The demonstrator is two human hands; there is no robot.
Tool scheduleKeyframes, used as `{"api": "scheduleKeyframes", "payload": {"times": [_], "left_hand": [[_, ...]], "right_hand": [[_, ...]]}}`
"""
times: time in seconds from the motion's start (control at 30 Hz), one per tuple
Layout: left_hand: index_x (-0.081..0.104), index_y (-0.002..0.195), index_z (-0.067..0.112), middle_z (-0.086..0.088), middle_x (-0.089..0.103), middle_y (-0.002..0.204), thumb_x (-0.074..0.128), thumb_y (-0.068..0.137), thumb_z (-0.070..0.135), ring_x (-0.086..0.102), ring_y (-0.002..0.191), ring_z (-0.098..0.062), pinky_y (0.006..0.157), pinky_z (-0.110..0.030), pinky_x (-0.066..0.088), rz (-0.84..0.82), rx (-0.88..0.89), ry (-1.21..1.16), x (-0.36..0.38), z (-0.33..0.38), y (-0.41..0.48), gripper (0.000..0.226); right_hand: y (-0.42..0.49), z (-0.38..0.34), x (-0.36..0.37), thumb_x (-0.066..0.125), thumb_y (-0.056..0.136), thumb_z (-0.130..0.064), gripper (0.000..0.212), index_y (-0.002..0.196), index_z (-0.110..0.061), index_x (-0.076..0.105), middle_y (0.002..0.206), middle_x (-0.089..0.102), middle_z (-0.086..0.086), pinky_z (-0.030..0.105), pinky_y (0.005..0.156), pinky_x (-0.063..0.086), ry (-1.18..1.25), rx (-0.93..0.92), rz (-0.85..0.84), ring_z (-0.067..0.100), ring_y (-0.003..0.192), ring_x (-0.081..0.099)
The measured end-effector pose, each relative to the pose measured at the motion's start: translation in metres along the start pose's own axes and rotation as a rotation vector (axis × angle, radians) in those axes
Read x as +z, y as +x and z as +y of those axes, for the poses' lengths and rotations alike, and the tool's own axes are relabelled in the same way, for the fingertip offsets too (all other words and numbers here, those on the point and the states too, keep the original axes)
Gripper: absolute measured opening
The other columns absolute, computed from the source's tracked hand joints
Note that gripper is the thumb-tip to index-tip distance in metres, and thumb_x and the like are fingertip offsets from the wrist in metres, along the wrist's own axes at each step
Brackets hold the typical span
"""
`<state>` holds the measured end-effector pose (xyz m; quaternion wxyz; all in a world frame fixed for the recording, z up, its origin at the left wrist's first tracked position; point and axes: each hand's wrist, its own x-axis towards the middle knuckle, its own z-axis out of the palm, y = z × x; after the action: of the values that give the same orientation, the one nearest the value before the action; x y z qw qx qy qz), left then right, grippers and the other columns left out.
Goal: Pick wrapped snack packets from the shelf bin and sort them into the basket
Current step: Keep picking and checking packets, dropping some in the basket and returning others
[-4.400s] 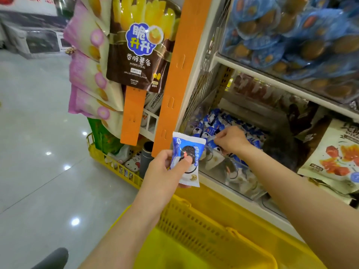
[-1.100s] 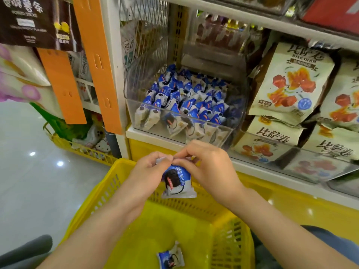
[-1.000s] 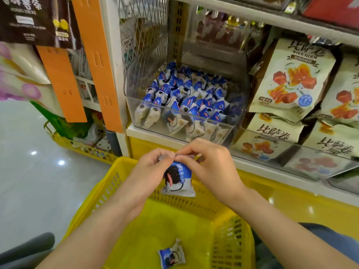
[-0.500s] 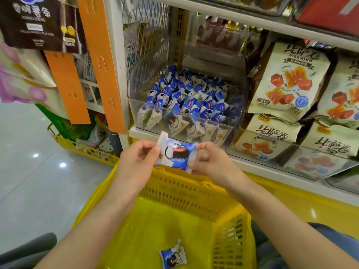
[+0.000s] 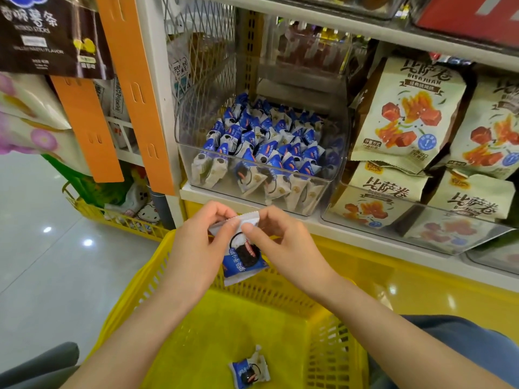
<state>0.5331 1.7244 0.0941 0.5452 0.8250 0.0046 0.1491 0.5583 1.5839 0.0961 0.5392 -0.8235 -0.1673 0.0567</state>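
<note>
Since half a second ago the blue-and-white wrapped cookie packet (image 5: 243, 256) has swung from lying sideways to hanging upright, and the hands have drawn together. Left hand (image 5: 196, 248) and right hand (image 5: 283, 242) both pinch its white crimped top edge, thumbs against forefingers. Packet hangs over the far wall of the yellow slotted plastic basket (image 5: 134, 290); its print is too small to read. Second matching packet (image 5: 249, 370) lies on the basket floor, near side. Clear plastic shelf bin (image 5: 188, 136) sits just beyond the hands, holding many more of the same packets. Right of the bin: cream snack bags (image 5: 407, 113) marked "BISAJUAN". Far left: dark hanging bag (image 5: 47, 35) reading "POTATO STICKS", beside orange hanging strips (image 5: 134, 88).
</note>
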Motion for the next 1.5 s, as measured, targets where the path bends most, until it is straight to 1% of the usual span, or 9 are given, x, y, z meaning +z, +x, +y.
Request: {"api": "scheduleKeyframes", "payload": {"times": [0.1,0.27,0.6,0.7,0.83,0.97,1.13,1.3,1.5], "left_hand": [[0.056,0.076,0.024,0.01,0.063,0.072,0.058,0.088,0.012,0.058,0.064,0.007,0.054,-0.007,0.042,-0.031,-0.081,-0.059,0.002,0.002,0.0,0.017],[0.061,0.074,0.017,0.002,0.062,0.065,0.055,0.091,0.018,0.057,0.063,-0.01,0.06,-0.026,0.045,-0.134,-0.299,-0.213,0.003,0.0,0.0,0.018],[0.06,0.086,0.017,0.0,0.068,0.079,0.052,0.091,0.033,0.066,0.075,-0.011,0.061,-0.02,0.053,-0.162,-0.423,-0.265,0.004,0.001,-0.001,0.019],[0.054,0.082,0.015,-0.003,0.06,0.079,0.036,0.094,0.044,0.059,0.073,-0.018,0.064,-0.032,0.051,-0.136,-0.559,-0.164,0.004,-0.002,0.002,0.036],[0.062,0.088,0.01,-0.005,0.073,0.074,0.026,0.091,0.056,0.07,0.068,-0.02,0.054,-0.029,0.054,-0.334,-0.734,-0.492,0.001,-0.001,0.002,0.059],[0.063,0.092,0.006,-0.009,0.072,0.078,0.058,0.079,0.035,0.071,0.073,-0.021,0.061,-0.03,0.058,-0.241,-0.687,-0.763,-0.002,0.001,0.004,0.032],[0.064,0.103,0.005,-0.004,0.072,0.073,0.055,0.089,0.012,0.068,0.065,-0.012,0.055,-0.023,0.054,-0.137,-0.659,-0.764,-0.001,0.001,0.003,0.018],[0.065,0.107,0.015,-0.001,0.075,0.09,0.05,0.092,0.01,0.07,0.079,-0.009,0.063,-0.022,0.053,-0.106,-0.558,-0.636,-0.002,0.001,0.004,0.022],[0.055,0.105,0.03,0.005,0.068,0.097,0.053,0.089,0.007,0.064,0.09,-0.007,0.073,-0.021,0.048,-0.128,-0.319,-0.254,0.005,0.001,-0.001,0.028]], "right_hand": [[-0.001,0.001,-0.002,0.058,0.089,-0.027,0.02,0.087,-0.007,0.059,0.077,0.067,0.007,0.039,0.071,0.05,-0.009,0.009,0.01,0.022,0.077,0.063],[-0.003,-0.001,-0.003,0.059,0.088,-0.019,0.003,0.086,-0.018,0.061,0.08,0.068,0.0,0.03,0.066,0.049,-0.031,-0.013,-0.001,0.016,0.079,0.063],[-0.005,-0.001,-0.005,0.06,0.088,-0.027,0.01,0.08,-0.021,0.063,0.073,0.063,-0.008,0.032,0.066,0.05,-0.142,-0.123,0.135,0.005,0.07,0.058],[-0.003,0.0,-0.011,0.061,0.087,-0.027,0.008,0.081,-0.022,0.065,0.079,0.062,-0.009,0.03,0.073,0.05,-0.184,-0.177,0.223,0.005,0.077,0.059],[-0.005,-0.002,-0.018,0.066,0.083,-0.024,0.007,0.083,-0.019,0.07,0.086,0.063,-0.008,0.024,0.078,0.048,-0.198,-0.302,0.184,0.003,0.084,0.059],[-0.008,-0.002,-0.017,0.069,0.079,-0.023,0.011,0.085,-0.015,0.074,0.093,0.065,-0.004,0.018,0.084,0.044,-0.298,-0.434,0.107,0.005,0.092,0.057],[-0.009,-0.004,-0.016,0.067,0.081,-0.025,0.017,0.092,-0.013,0.074,0.102,0.066,-0.001,0.02,0.087,0.043,-0.438,-0.534,-0.005,0.01,0.1,0.055],[-0.008,-0.008,-0.011,0.046,0.089,-0.043,0.046,0.129,-0.021,0.046,0.124,0.046,-0.013,0.009,0.1,0.031,-0.19,-0.153,0.092,-0.004,0.119,0.041],[0.003,-0.007,-0.02,0.048,0.096,-0.022,0.023,0.104,-0.007,0.063,0.092,0.071,0.002,0.018,0.064,0.055,0.388,0.316,0.002,0.007,0.076,0.067]]}}
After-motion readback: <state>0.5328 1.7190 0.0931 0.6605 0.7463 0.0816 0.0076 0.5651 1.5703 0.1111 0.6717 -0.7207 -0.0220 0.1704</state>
